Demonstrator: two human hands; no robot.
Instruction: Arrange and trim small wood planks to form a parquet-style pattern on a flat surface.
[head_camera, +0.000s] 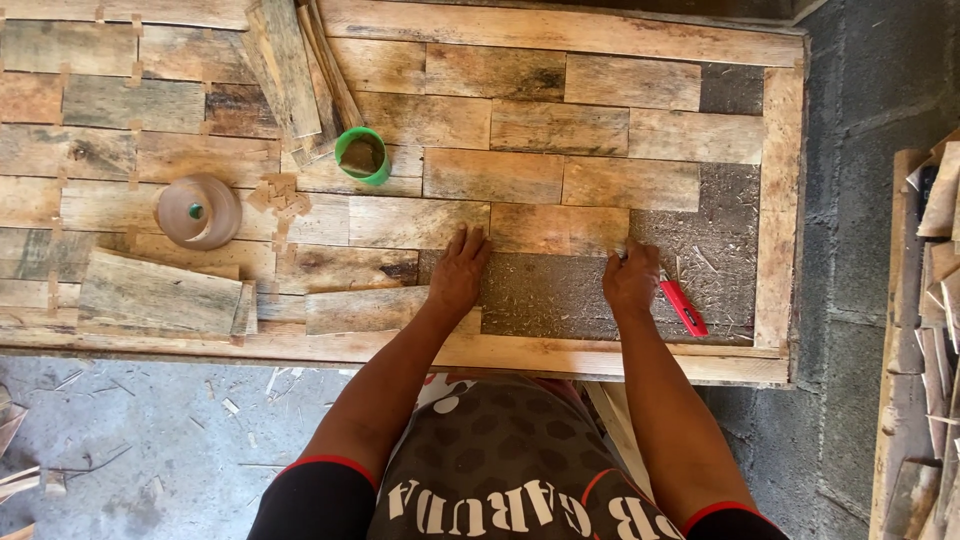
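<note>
We wear a dark hexagon-patterned shirt with white lettering and short black sleeves edged in red; our forearms are bare.

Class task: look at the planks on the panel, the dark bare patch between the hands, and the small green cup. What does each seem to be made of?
Planks: rough, unfinished wood, with grain, knots and stains.
Dark patch: probably particle board, coarse and flecked.
Green cup: likely plastic, smooth and evenly coloured.

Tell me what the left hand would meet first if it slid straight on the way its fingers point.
The left hand points up the panel; its fingertips already touch the wood plank just ahead, so it would ride onto that. Further along that line lies another plank.
</note>
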